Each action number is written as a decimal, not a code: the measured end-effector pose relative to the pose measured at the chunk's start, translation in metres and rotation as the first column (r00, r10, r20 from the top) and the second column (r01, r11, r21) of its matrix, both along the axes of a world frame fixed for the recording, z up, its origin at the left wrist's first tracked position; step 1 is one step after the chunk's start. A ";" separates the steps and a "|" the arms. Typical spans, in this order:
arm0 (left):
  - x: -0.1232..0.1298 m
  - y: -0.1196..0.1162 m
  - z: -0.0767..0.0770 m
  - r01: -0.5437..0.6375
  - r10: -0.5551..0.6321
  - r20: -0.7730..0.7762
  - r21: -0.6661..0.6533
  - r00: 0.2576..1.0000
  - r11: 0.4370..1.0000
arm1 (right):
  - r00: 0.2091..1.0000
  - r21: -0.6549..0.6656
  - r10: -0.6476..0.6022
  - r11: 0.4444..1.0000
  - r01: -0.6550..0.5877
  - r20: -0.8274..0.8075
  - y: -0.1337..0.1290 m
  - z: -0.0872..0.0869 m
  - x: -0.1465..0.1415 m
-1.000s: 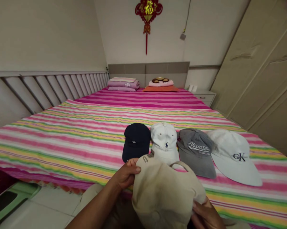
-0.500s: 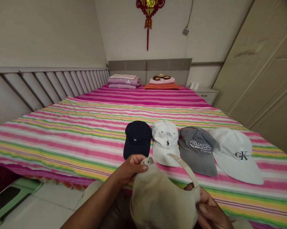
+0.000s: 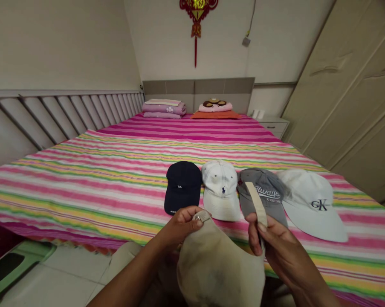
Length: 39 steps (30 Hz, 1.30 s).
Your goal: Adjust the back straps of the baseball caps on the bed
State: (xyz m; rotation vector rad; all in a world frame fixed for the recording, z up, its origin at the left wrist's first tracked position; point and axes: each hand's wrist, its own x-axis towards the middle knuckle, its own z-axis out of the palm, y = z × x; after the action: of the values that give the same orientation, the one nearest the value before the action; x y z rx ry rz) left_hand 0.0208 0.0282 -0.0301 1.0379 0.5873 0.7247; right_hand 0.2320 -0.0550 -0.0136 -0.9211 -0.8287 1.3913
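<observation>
A beige baseball cap (image 3: pixel 221 266) is held between my hands at the near edge of the bed, its back opening facing up. My left hand (image 3: pixel 184 226) pinches the buckle end of the back closure, where a small metal buckle (image 3: pixel 202 217) shows. The loose strap (image 3: pixel 257 202) on the other side is gripped by my right hand (image 3: pixel 272 241), and its free end points up. Beyond lie a navy cap (image 3: pixel 183 183), a white cap with a small dark emblem (image 3: pixel 220 183), a grey cap with lettering (image 3: pixel 264 179) and a white CK cap (image 3: pixel 314 192), side by side.
The striped bedspread (image 3: pixel 83 179) covers the bed. Folded purple bedding (image 3: pixel 163 110) and an orange and pink stack (image 3: pixel 215 114) sit by the headboard (image 3: pixel 224 87). A railing (image 3: pixel 67 115) runs along the left; a green stool (image 3: pixel 22 264) stands at lower left. Wardrobe doors (image 3: pixel 345 106) rise on the right.
My right hand has moved up from the cap's side onto the strap, which now stands more upright. My left hand stays on the buckle end. The view has shifted slightly.
</observation>
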 end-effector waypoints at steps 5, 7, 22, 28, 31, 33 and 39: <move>0.004 -0.002 0.004 -0.068 0.070 0.035 -0.043 0.997 0.997 | 0.995 0.037 -0.094 0.995 0.093 0.029 0.010 0.004 -0.008; 0.005 0.000 0.010 -0.104 0.113 0.101 -0.085 0.988 0.991 | 0.994 0.068 -0.110 0.991 0.111 -0.023 0.012 0.007 -0.016; -0.006 0.002 0.012 -0.120 0.165 -0.270 0.177 0.949 0.977 | 0.999 0.039 -0.053 0.998 0.053 -0.003 0.019 -0.012 -0.039; -0.005 0.001 0.021 -0.018 0.328 -0.338 0.673 0.882 0.739 | 0.988 0.090 -0.045 0.995 0.032 0.146 0.021 0.003 -0.032; -0.004 -0.004 0.018 0.006 0.291 -0.305 0.699 0.907 0.715 | 0.986 0.004 0.030 1.000 -0.031 0.161 0.019 -0.001 -0.037; -0.003 -0.008 0.013 -0.057 0.270 -0.268 0.604 0.925 0.795 | 0.988 -0.028 0.070 0.997 -0.067 0.140 0.018 -0.002 -0.041; 0.002 -0.020 0.000 -0.211 0.212 -0.027 0.042 0.977 0.977 | 0.991 -0.044 0.134 0.990 -0.135 -0.029 0.017 0.000 -0.047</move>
State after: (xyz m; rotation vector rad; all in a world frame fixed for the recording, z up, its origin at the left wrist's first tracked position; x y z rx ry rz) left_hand 0.0231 0.0083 -0.0303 1.0334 0.7204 0.9116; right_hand 0.1847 -0.0376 -0.0137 -0.8939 -0.8545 1.5416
